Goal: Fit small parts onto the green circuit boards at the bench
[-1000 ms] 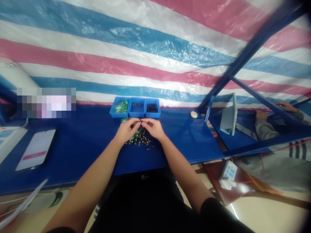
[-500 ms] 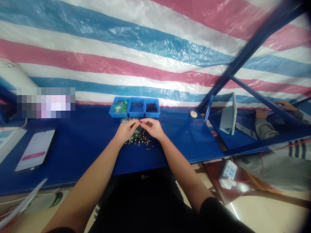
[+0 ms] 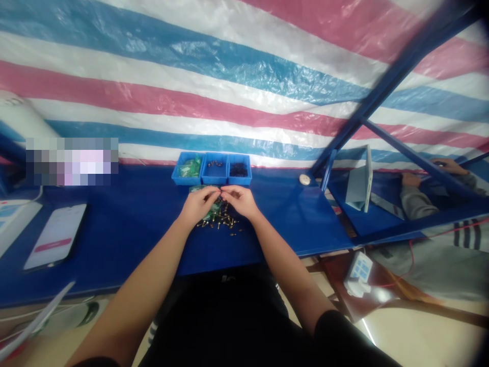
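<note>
Fingertips of my left hand (image 3: pixel 200 205) and my right hand (image 3: pixel 242 202) meet in a pinch just in front of the blue bins. Whatever they hold between them is too small to make out. Beneath and between the hands lies a pile of small brass-coloured screw-like parts (image 3: pixel 225 220), mixed with green pieces (image 3: pixel 209 216). My hands partly cover this pile. Behind them stand three joined blue bins: the left bin (image 3: pixel 187 180) holds green pieces, the middle bin (image 3: pixel 214 180) a few small dark metal parts, the right bin (image 3: pixel 240 180) many small black parts.
On the blue table (image 3: pixel 126 219), a phone (image 3: pixel 56 236) lies at the left. A round whitish object (image 3: pixel 304 179) sits near the right end. Beyond the blue frame (image 3: pixel 344 130) are a propped tablet (image 3: pixel 361 179) and another person's sleeve (image 3: pixel 418 203). A power strip (image 3: pixel 359 274) is lower right.
My fingers shift very slightly while both hands stay pinched together over the pile. Nothing else has visibly moved.
</note>
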Action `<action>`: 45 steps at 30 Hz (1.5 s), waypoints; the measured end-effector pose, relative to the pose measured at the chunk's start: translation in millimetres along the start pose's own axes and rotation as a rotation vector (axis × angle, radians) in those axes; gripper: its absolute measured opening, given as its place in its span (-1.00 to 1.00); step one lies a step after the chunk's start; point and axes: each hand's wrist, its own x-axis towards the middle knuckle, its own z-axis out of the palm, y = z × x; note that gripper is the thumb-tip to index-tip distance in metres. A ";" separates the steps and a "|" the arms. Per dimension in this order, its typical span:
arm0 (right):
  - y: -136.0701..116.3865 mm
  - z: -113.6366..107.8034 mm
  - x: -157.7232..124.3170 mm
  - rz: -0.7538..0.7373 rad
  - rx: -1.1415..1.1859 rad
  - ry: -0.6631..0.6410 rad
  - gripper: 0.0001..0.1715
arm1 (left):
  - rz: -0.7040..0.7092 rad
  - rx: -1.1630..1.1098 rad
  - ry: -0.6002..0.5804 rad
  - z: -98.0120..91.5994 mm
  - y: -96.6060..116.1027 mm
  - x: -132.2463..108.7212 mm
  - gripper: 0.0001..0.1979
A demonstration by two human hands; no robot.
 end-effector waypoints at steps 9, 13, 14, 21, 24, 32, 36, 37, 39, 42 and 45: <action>-3.5 -0.2 -0.5 0.003 -0.038 0.013 -0.54 | -0.029 -0.012 -0.020 -3.4 4.6 0.0 -0.65; -7.5 0.0 -1.2 0.016 -0.032 0.013 -0.56 | -0.005 -0.016 0.006 -1.6 2.3 0.0 -0.66; -7.4 0.1 -1.2 0.020 -0.031 0.015 -0.56 | -0.002 -0.012 0.012 -0.9 1.2 0.1 -0.67; 3.6 -0.1 0.3 -0.019 -0.044 0.004 -0.55 | -0.023 0.042 -0.036 0.1 -1.8 0.6 -0.71; 3.9 -0.1 0.3 -0.005 -0.055 0.015 -0.56 | -0.032 0.036 -0.039 -1.4 0.6 0.4 -0.71; -5.1 0.3 -1.3 -0.013 -0.024 0.014 -0.59 | -0.013 0.004 -0.019 -0.9 -0.2 0.2 -0.70; -0.3 -0.1 -0.7 -0.030 -0.014 0.002 -0.59 | 0.006 -0.005 -0.004 1.2 -4.6 0.4 -0.72; 1.3 -0.1 -0.5 -0.039 -0.016 0.001 -0.59 | 0.003 -0.006 -0.011 1.2 -4.8 0.4 -0.72; 3.7 -0.2 -0.1 -0.050 -0.026 0.001 -0.58 | -0.005 0.001 -0.035 0.6 -3.9 0.5 -0.71; 5.0 -0.5 0.5 -0.043 -0.042 0.008 -0.58 | -0.015 0.013 -0.073 -0.5 -1.0 0.4 -0.71; 4.0 -1.2 0.6 -0.040 -0.044 0.013 -0.57 | -0.022 -0.003 -0.041 -0.7 0.6 0.2 -0.70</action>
